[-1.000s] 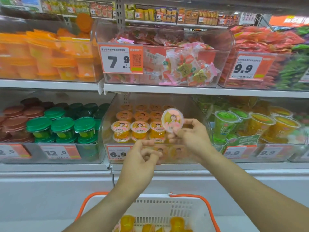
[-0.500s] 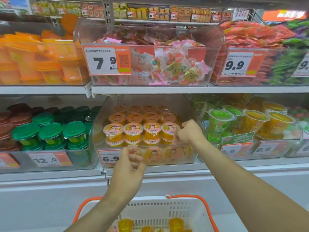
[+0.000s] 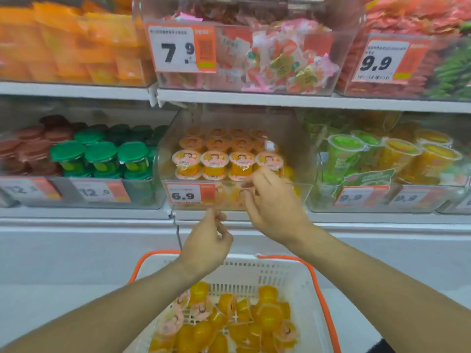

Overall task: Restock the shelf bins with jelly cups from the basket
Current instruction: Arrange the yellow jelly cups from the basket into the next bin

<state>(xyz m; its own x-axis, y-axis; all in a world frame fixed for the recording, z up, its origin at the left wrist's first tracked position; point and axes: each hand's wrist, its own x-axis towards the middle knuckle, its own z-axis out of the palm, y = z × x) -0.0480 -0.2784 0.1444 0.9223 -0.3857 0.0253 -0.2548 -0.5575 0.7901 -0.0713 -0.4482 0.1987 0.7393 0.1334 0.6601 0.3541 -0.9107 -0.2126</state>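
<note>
A clear shelf bin (image 3: 304, 192) with a 6.9 price tag (image 3: 190, 196) holds rows of orange jelly cups (image 3: 214, 163) with pink cartoon lids. My right hand (image 3: 275, 207) hovers at the bin's front wall, just below the rightmost front cup (image 3: 269, 159), fingers loosely bent, holding nothing. My left hand (image 3: 206, 240) hangs lower, in front of the shelf edge, its fingers loosely curled and empty. Below them a white basket (image 3: 275, 273) with orange handles holds several loose jelly cups (image 3: 267, 317).
Green-lidded cups (image 3: 102, 155) and brown-lidded ones (image 3: 28, 146) fill the bin to the left; green and yellow tall cups (image 3: 397, 154) fill the bin to the right. The upper shelf (image 3: 254, 99) carries bins of wrapped sweets (image 3: 280, 62) close above.
My right hand set the pink-lidded cup into the bin's front row, let go and drew back to the bin's front. My left hand sank slightly. The view tilted down onto the basket.
</note>
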